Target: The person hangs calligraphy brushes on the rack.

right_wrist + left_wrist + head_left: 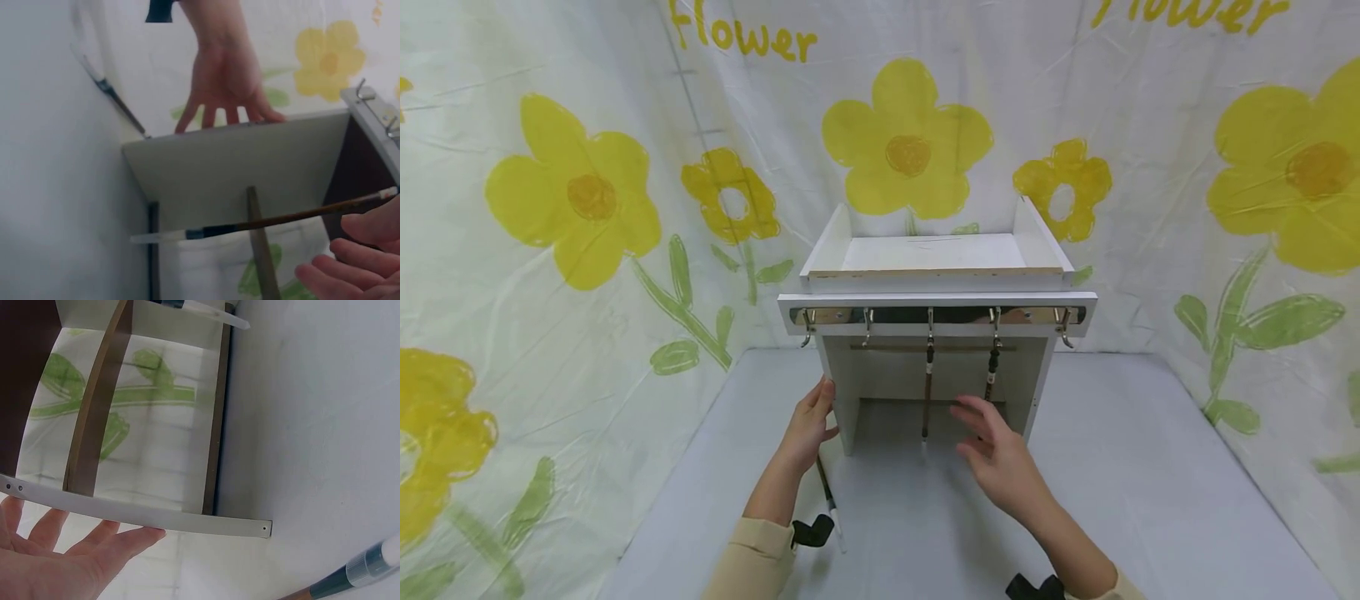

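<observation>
A white wooden rack carries a metal strip with several hooks along its front. Two brushes hang from it: the middle brush points straight down, and the right brush has its lower end hidden behind my right hand. That hand is held before the rack, fingers spread and loosely bent, holding nothing. My left hand touches the rack's left side panel with extended fingers. Beside the left wrist a third brush is partly visible, its pale tip towards me.
The rack stands on a pale table. Above the hook strip is a shallow open tray. A crosspiece spans the rack's inside. Behind hangs a white curtain printed with yellow flowers.
</observation>
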### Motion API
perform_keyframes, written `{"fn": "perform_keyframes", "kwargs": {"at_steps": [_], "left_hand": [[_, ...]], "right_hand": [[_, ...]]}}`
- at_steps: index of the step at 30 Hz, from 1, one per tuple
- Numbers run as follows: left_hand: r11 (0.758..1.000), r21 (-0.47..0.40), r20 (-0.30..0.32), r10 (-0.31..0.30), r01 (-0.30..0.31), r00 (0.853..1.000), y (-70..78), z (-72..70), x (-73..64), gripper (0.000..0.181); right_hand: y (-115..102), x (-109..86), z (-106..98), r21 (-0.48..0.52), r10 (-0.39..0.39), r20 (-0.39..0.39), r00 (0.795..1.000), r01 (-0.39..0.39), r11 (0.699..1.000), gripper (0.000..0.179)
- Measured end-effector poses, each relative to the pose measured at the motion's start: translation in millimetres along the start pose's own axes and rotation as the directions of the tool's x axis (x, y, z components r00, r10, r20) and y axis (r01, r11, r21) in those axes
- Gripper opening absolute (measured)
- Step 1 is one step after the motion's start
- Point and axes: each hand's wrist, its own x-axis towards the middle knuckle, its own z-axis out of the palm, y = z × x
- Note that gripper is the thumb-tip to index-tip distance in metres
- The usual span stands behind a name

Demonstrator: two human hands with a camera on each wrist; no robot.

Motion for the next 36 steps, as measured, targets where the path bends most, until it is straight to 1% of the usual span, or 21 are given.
{"fn": "perform_keyframes", "kwargs": {"at_steps": [2,6,13,18,26,29,32,36], "left_hand": [[1.000,0.001,0.000,0.000,0.000,1.000,0.1,-0.4,0.0,0.081],[1.000,-0.001,0.005,-0.011,0.011,1.000,0.3,-1.2,-0.3,0.079],[0.999,-0.034,0.023,0.005,-0.004,1.000,1.5,-0.4,-0.3,0.077],[0.999,-0.031,0.022,0.009,-0.009,1.000,3.2,0.2,-0.6,0.077],[0.999,-0.030,0.021,0.010,-0.009,1.000,1.4,-1.1,-0.7,0.078],[0.999,-0.030,0.022,0.012,-0.012,1.000,1.1,-1.1,-0.5,0.078],[0.999,-0.030,0.022,0.014,-0.013,1.000,0.7,-1.0,-0.7,0.078],[0.999,-0.034,0.020,0.008,-0.008,1.000,-0.3,-0.8,-0.7,0.079]], "right_hand": [[-3.2,-0.5,-3.8,-0.002,-0.036,-0.018,0.999,0.036,0.999,0.064],[-8.7,-1.4,-10.7,0.009,-0.068,-0.041,0.997,0.068,0.998,0.064],[-16.5,-6.5,-23.9,0.024,-0.088,-0.055,0.995,0.089,0.996,0.064],[-19.7,-9.7,-35.2,0.041,-0.109,-0.083,0.990,0.113,0.993,0.063],[-22.6,-12.6,-48.8,0.033,-0.102,-0.121,0.987,0.107,0.994,0.061],[-21.7,-13.2,-54.2,0.043,-0.111,-0.153,0.982,0.119,0.992,0.061],[-20.5,-13.8,-60.8,0.047,-0.131,-0.195,0.972,0.143,0.989,0.061],[-18.9,-15.9,-69.8,0.029,-0.134,-0.248,0.959,0.146,0.989,0.060]]}}
